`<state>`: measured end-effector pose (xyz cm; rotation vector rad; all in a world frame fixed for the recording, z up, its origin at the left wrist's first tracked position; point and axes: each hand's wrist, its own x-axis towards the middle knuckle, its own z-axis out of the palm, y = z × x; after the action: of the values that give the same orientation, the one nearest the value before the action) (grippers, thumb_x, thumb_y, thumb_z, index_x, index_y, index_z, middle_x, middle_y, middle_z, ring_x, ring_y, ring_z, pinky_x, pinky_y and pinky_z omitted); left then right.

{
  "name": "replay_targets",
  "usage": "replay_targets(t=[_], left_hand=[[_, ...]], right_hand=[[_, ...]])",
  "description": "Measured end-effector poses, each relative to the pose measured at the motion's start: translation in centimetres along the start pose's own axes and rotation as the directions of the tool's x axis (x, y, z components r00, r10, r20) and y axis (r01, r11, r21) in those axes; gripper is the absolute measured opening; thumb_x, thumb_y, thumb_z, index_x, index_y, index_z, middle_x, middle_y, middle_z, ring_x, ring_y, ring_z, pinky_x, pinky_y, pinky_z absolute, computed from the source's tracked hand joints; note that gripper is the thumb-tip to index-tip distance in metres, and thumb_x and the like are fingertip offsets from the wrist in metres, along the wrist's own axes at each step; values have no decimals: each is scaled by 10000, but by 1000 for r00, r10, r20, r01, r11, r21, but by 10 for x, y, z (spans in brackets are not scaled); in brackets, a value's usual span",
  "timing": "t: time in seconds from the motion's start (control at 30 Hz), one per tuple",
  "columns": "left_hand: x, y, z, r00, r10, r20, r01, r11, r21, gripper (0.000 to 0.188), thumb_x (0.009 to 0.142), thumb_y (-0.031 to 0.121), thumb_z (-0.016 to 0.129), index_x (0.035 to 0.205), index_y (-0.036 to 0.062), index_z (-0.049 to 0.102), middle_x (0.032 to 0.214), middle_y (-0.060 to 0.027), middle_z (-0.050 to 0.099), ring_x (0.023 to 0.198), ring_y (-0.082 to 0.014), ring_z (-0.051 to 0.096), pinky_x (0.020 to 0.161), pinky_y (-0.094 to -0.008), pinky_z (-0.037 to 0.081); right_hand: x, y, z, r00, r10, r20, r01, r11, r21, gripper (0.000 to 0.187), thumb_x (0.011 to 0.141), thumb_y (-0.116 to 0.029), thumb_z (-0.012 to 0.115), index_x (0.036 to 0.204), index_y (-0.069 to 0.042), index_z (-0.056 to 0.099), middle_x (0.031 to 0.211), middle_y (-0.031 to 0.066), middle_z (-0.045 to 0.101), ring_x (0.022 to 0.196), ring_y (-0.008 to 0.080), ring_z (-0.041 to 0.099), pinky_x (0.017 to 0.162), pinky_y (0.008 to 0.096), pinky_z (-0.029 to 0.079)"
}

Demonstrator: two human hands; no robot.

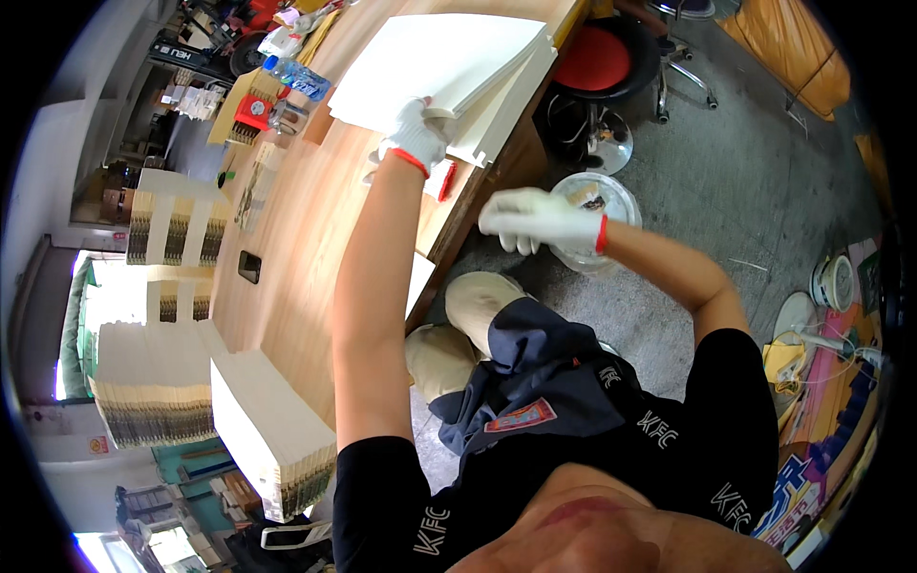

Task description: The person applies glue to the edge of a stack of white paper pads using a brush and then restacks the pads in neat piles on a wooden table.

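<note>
The stacked flat white sheets [439,62] lie on the pale wood-topped table [301,239], my white-gloved left hand [416,136] at their edge, perhaps steadying them, though I cannot tell its grip, my white-gloved right hand [542,220] loosely open beside the table.

Head-worn fisheye, looking down, near the hands [416,134] [543,220]

Large white sheets [449,62], stacked, edges uneven, lying on a wood-toned table [306,215]
</note>
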<state>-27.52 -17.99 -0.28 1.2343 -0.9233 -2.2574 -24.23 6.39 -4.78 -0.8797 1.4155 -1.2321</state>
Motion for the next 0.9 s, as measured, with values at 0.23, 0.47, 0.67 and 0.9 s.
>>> replay_targets(t=[0.23,0.47,0.67,0.9], left_hand=[[-29,59,-82,911,36,411,-11,998,-62,172,965,84,480,1077,-46,487,1008,-248,641,740,-258,656,571,-286,579],[-123,100,-297,968,122,219,-149,983,110,325,1005,194,454,1265,16,535,1018,-119,671,622,-196,646,423,-245,500],[-169,61,-397,969,248,-2,-232,906,353,464,973,121,457,1423,22,414,1261,-113,596,1053,-214,651,798,-328,569],[-169,25,-431,930,335,-149,-193,793,578,512,942,165,583,1417,63,422,1200,-115,606,994,-218,648,790,-348,549]], right_hand=[[72,-38,-86,960,-11,-278,143,877,458,313,1007,-299,507,1163,-51,617,888,61,687,593,85,599,489,170,467],[128,-67,-35,995,-16,-103,69,835,546,359,971,-332,492,1202,-76,592,1075,103,665,929,209,645,691,349,564],[250,19,47,947,-321,9,297,867,-401,395,902,-367,641,1148,-65,705,1343,49,589,1098,156,574,957,295,466],[228,-15,99,995,-45,89,92,756,-648,354,925,-413,595,1048,-82,628,936,29,630,871,149,570,808,297,467]])
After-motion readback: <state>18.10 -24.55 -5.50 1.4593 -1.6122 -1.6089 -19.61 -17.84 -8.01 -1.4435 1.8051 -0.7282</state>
